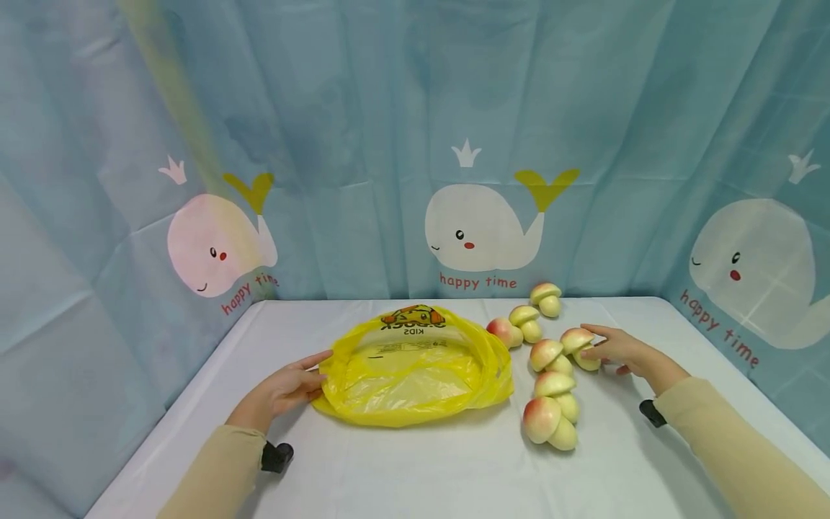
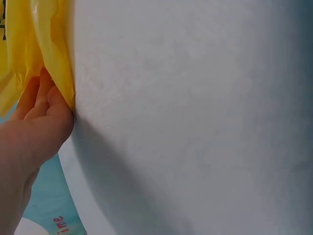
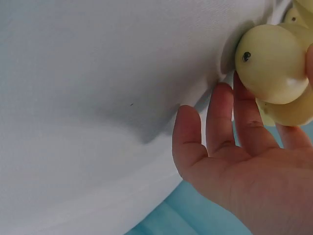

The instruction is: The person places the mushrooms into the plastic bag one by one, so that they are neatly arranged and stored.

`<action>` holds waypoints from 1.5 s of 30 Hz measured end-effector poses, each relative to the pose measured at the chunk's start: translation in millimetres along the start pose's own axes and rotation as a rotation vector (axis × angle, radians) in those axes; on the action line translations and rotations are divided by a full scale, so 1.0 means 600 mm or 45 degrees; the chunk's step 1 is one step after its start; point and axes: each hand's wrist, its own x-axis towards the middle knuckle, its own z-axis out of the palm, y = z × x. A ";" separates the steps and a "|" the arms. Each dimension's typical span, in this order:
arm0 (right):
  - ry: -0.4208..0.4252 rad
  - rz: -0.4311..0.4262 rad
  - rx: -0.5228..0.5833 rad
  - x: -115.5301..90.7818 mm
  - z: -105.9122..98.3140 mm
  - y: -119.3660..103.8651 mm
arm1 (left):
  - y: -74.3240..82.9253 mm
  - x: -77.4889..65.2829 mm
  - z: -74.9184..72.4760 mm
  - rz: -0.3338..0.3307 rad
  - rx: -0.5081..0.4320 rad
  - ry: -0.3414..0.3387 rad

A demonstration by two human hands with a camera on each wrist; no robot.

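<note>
A yellow plastic bag (image 1: 415, 414) lies with its mouth spread wide on the white table, a cartoon print on its far side. My left hand (image 1: 285, 389) holds the bag's left edge; in the left wrist view the fingers (image 2: 45, 95) are tucked into the yellow film (image 2: 51, 44). On the right, my right hand (image 1: 625, 351) grips a toy mushroom (image 1: 577, 339) with a pale yellow stem and reddish cap. The right wrist view shows the thumb and fingers about its rounded stem (image 3: 271, 63), the outer fingers spread loosely.
Toy mushrooms stand close by: one nearest me (image 1: 541, 419), others in a column beyond it, and one at the table's back edge (image 1: 545, 298). The white table (image 1: 415, 476) meets a blue curtain (image 1: 363, 144) with whale prints at the back and sides.
</note>
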 end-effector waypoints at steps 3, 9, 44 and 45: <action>0.005 -0.001 -0.001 -0.001 0.001 -0.004 | -0.004 -0.002 -0.001 0.015 0.020 -0.033; -0.003 -0.014 0.035 -0.010 -0.003 -0.013 | -0.009 -0.003 0.003 0.034 0.070 -0.033; -0.187 -0.168 0.576 -0.064 0.013 -0.178 | -0.007 0.010 0.023 0.041 0.035 0.079; -0.191 -0.169 0.584 -0.064 0.016 -0.183 | -0.007 0.010 0.022 0.043 0.040 0.071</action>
